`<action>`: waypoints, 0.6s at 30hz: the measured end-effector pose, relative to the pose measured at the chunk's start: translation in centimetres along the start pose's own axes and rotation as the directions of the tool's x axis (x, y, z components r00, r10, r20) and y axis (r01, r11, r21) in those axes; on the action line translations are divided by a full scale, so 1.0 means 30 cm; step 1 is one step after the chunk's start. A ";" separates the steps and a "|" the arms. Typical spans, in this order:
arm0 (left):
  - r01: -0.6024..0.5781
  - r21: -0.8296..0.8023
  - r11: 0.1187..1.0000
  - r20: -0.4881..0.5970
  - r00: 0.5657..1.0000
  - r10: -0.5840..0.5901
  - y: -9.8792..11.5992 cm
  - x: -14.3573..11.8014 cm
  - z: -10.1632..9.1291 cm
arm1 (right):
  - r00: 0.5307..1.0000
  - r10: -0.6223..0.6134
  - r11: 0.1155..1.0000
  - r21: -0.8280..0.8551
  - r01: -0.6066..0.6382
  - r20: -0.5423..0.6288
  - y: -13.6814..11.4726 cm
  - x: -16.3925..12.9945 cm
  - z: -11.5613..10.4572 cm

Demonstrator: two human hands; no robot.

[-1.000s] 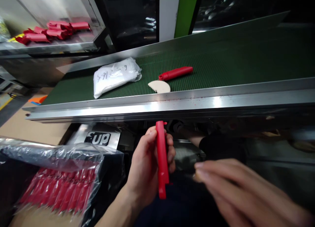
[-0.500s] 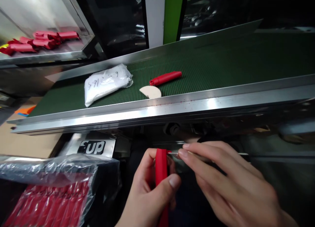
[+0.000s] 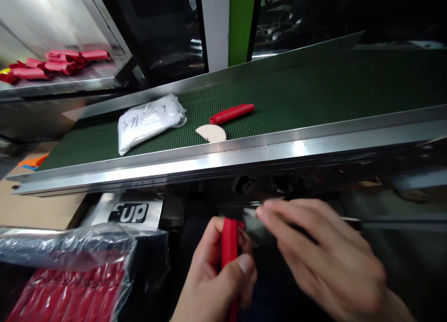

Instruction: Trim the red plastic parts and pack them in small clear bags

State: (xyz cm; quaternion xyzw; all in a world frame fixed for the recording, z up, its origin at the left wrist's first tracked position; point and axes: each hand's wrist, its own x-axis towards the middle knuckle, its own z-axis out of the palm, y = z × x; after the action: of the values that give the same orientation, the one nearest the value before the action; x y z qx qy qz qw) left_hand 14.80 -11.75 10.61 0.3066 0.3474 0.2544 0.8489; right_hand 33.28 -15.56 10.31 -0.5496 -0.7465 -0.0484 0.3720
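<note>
My left hand (image 3: 223, 271) is closed around a red plastic part (image 3: 229, 240), long and narrow with flat faces, held upright with its end toward the conveyor. A small red bit shows at the top right of that end. To its right, my right hand (image 3: 324, 252) pinches a slim knife-like tool (image 3: 249, 212). The tool's pale tip points left, just above and apart from the red part. Its rear end sticks out behind the fingers, and the middle is hidden in the grip.
A green conveyor belt (image 3: 300, 89) with a metal rail (image 3: 244, 155) runs across ahead. On it lie a white plastic packet (image 3: 150, 122), a red handle-shaped part (image 3: 232, 113) and a cream disc piece (image 3: 213, 133). Bagged red parts (image 3: 70, 289) are at lower left; more red pieces (image 3: 63, 62) lie upper left.
The tool's tip has come away from the red part's end, moving slightly up. My left hand still holds the part, a little lower in view.
</note>
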 end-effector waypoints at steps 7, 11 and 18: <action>0.040 -0.136 0.990 0.160 0.987 -0.018 -0.023 0.012 -0.034 | 0.993 0.117 0.981 0.153 -0.118 0.015 -0.015 -0.005 -0.016; 0.066 -0.213 0.975 0.205 0.979 -0.022 -0.031 0.029 -0.042 | 0.997 0.075 0.979 0.189 -0.080 0.031 -0.060 0.014 -0.009; 0.079 -0.229 0.970 0.242 0.970 -0.022 -0.034 0.032 -0.038 | 0.998 0.069 0.976 0.205 -0.069 0.008 -0.065 0.006 0.005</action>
State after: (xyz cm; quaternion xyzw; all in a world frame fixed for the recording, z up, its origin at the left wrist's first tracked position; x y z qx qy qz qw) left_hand 14.79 -11.45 8.84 0.2225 0.2181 0.2334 0.9211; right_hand 31.51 -16.10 10.97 -0.5340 -0.7279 0.0420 0.4280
